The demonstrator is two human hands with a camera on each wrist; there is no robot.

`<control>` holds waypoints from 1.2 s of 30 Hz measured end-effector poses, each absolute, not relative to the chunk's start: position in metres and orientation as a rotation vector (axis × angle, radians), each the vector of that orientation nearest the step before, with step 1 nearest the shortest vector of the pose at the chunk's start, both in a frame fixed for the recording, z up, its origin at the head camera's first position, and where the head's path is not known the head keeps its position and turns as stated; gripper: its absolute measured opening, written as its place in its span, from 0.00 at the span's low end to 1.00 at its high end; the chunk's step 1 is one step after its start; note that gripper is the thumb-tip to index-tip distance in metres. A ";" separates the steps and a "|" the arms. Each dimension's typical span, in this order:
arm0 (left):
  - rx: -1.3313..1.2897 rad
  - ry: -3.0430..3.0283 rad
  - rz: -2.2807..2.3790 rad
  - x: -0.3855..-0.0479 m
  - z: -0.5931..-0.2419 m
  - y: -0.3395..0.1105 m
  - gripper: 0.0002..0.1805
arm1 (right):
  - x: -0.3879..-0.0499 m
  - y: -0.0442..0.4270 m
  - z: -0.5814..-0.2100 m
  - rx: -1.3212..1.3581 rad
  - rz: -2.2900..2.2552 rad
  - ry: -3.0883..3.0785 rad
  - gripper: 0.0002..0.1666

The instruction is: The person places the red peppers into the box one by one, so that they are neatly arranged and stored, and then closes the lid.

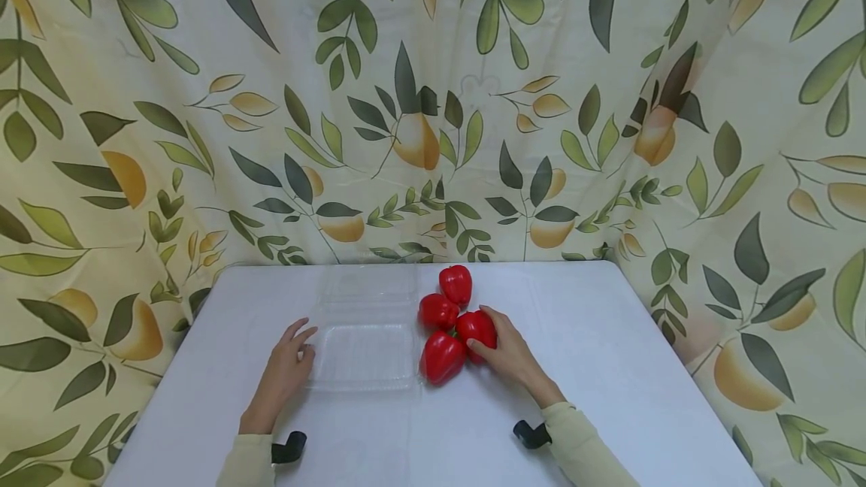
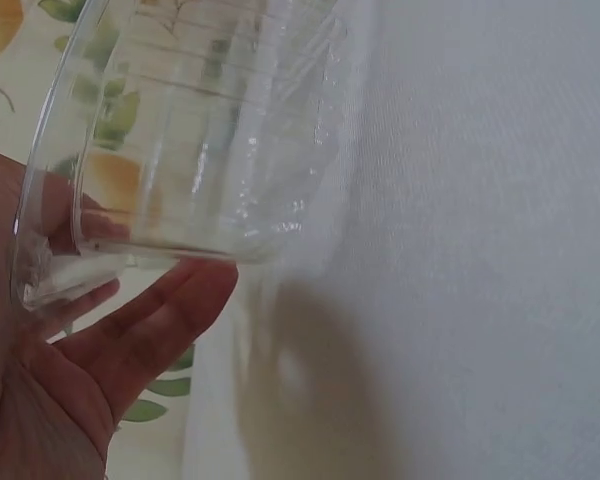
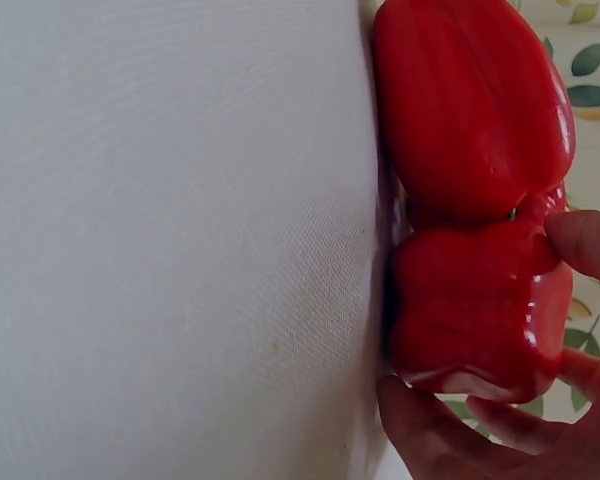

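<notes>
Gripping rightmost red pepper (image 1: 475,328) on bench (image 1: 595,344): right hand (image 1: 510,355), fingers round outer side (neighbouring peppers (image 1: 443,358) probably block other). Left hand (image 1: 284,370), fingers loosely bent, touches edge of clear container (image 1: 368,355), perhaps steadying it.

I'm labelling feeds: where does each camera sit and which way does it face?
Head: worn on the head, facing forward and down at clear container and red peppers; left hand, right hand, sleeves show.
Left wrist: worn there, facing the container; left fingers show.
Right wrist: worn there, facing peppers; right fingers show.
Head and left wrist share the container.
</notes>
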State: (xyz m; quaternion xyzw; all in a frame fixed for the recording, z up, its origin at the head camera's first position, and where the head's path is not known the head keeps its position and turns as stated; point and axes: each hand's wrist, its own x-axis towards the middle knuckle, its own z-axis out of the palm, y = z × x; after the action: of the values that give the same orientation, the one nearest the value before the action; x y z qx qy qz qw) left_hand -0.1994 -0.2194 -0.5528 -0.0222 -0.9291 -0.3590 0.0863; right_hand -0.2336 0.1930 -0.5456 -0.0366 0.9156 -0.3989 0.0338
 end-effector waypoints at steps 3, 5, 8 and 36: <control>-0.090 -2.776 -1.097 -0.200 -0.553 -0.221 0.22 | -0.234 0.193 -0.546 -0.101 -1.239 2.816 0.52; -0.094 -2.777 -1.108 -0.201 -0.553 -0.222 0.22 | -0.235 0.193 -0.547 -0.094 -1.250 2.814 0.52; -0.091 -2.777 -1.115 -0.202 -0.553 -0.222 0.22 | -0.235 0.194 -0.547 -0.084 -1.276 2.801 0.52; -0.037 -2.756 -1.075 -0.196 -0.555 -0.220 0.21 | -0.223 0.212 -0.501 -0.090 -1.394 2.867 0.53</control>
State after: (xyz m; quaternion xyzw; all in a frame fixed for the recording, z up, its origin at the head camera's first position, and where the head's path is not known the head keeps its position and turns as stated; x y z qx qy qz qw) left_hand -0.1959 -0.2199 -0.5550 -0.0125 -0.9277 -0.3618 0.0915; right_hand -0.2229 0.2120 -0.5005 -0.0281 0.8987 -0.4369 -0.0238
